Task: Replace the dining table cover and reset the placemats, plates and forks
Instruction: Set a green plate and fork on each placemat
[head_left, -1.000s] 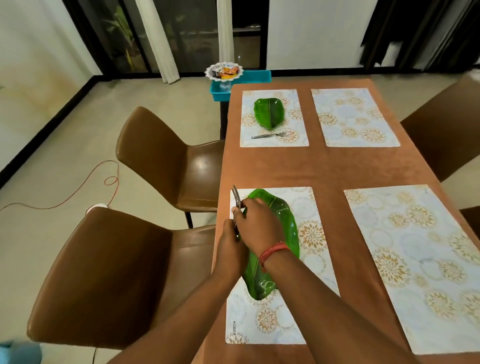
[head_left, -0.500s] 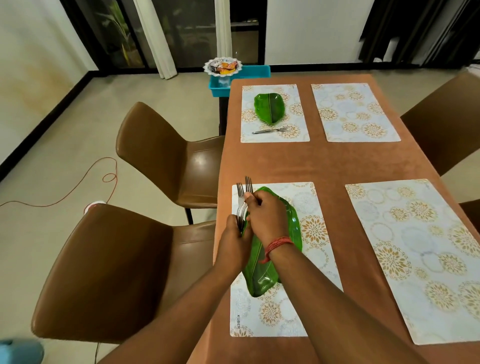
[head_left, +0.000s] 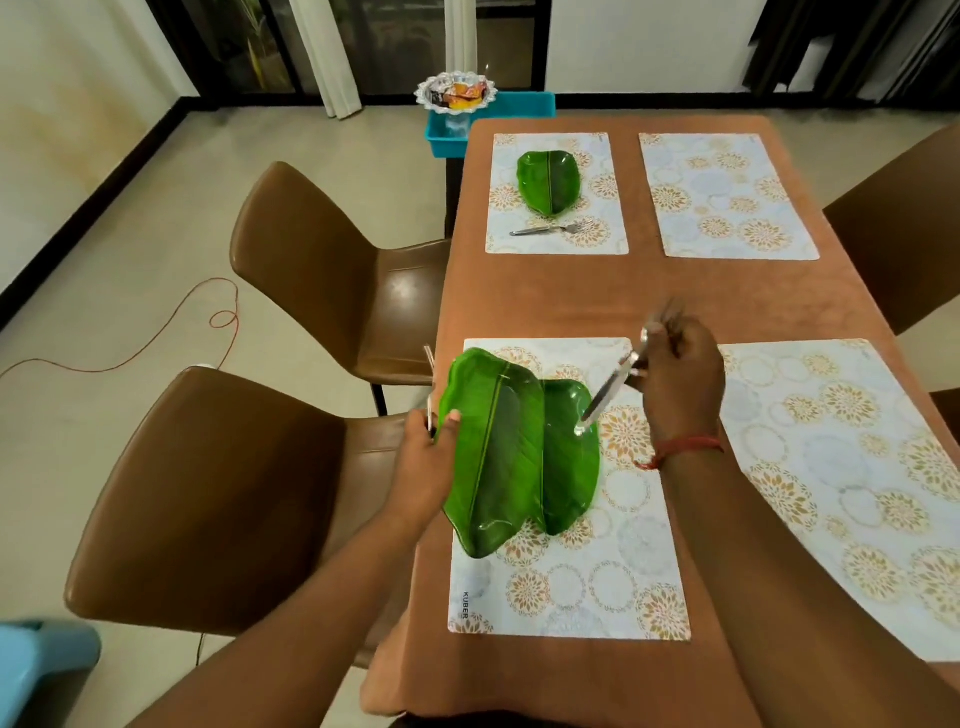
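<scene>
Both forearms reach up from the bottom edge. The left hand (head_left: 423, 457) grips a green plate (head_left: 493, 452) by its left rim, tilted, with a fork (head_left: 429, 384) behind — overlapping a second plate (head_left: 571, 457) on the near placemat (head_left: 571, 587). The right hand (head_left: 675, 374), at frame centre, pinches another fork (head_left: 613, 384) over that plate.

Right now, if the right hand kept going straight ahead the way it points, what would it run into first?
The right hand, gripping a fork, points toward the table's far end. Bare brown table cover lies ahead, then probably the empty far-right placemat. The hand seems raised, so it might pass above both; depth is unclear.
</scene>
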